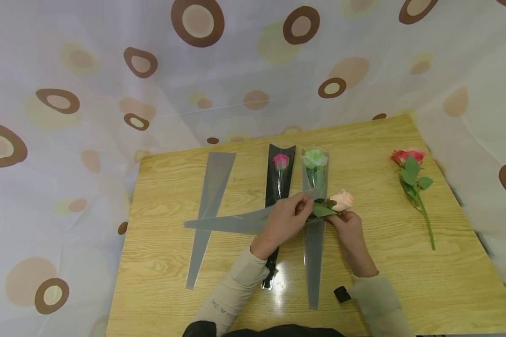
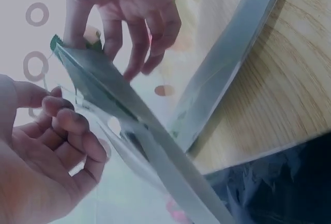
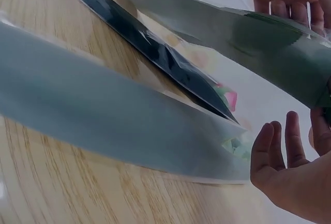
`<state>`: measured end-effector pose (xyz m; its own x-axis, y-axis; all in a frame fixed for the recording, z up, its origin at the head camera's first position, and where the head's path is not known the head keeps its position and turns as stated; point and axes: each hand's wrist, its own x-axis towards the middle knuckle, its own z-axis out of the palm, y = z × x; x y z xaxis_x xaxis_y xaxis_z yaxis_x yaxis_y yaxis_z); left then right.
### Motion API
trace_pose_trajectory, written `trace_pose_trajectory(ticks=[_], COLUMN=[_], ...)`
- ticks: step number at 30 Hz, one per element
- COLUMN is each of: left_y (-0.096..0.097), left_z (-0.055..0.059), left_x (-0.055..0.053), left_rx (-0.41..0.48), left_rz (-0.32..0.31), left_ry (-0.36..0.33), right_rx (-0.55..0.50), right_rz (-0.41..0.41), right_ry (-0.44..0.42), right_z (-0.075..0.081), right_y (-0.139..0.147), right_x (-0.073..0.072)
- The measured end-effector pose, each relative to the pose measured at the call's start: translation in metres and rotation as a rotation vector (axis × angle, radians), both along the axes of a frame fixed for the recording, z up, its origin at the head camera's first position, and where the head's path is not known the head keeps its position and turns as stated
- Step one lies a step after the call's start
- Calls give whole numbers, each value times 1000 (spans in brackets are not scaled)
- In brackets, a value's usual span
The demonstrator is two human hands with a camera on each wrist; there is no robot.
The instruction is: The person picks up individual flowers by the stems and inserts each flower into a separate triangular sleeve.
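Wood-grain table [image 1: 164,187], circle-patterned sheeting [image 1: 236,61] behind, left hand [image 1: 284,217] pinching grey wrapper [image 1: 236,223], right hand [image 1: 351,231] pinching peach rose [image 1: 342,200]

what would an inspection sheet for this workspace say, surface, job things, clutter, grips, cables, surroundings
Surface: wood-grain table
Job's things: peach rose, leaves at the mouth of the held sleeve; magenta rose in black sleeve; pale green rose in grey sleeve; another sleeve at left; unwrapped red rose at right
Clutter: small black item, identity unclear
Grips: left grip pinches the held sleeve; right grip holds the peach rose
Cables: nothing seen
Surroundings: spotted cloth behind and at both sides
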<state>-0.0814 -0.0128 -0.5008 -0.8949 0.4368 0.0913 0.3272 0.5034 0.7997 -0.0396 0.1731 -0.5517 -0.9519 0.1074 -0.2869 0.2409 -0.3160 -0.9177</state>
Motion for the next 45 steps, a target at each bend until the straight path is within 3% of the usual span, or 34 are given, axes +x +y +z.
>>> trace_pose_trajectory(ticks=[5,10,14,19,21,25,37,41,45], left_y=[-16,-34,-45,-50,-50,-46,-33,-29,-27], left_z=[-3,-7,-14,-23,-26,-31,-40,-41,-38], left_x=[-7,-14,-17,-11,-7,-1,12,16,16], left_rx=[76,-7,-145,-180,-183,-211,-322,-296,-258], left_rz=[52,104,48,-63,-93,-120,-71,-67,-64], left_ry=[-36,-64,-83,-59,-21,120,594,659,634], right_rx=[-61,-86,-82,-77,-75,-81,-58,-67,-69], right_rz=[-21,-23,-21,-27,-32,-35,-42,-36,-29], right_ry=[3,9,6,-12,-17,-19,-26,-14,-23], right_z=[-1,-3,-2,0,0,0,0,-1,-2], right_y=[5,10,10,11,11,12,11,10,9], right_x=[-1,-2,-2,-3,-4,-5,-5,-5,-4])
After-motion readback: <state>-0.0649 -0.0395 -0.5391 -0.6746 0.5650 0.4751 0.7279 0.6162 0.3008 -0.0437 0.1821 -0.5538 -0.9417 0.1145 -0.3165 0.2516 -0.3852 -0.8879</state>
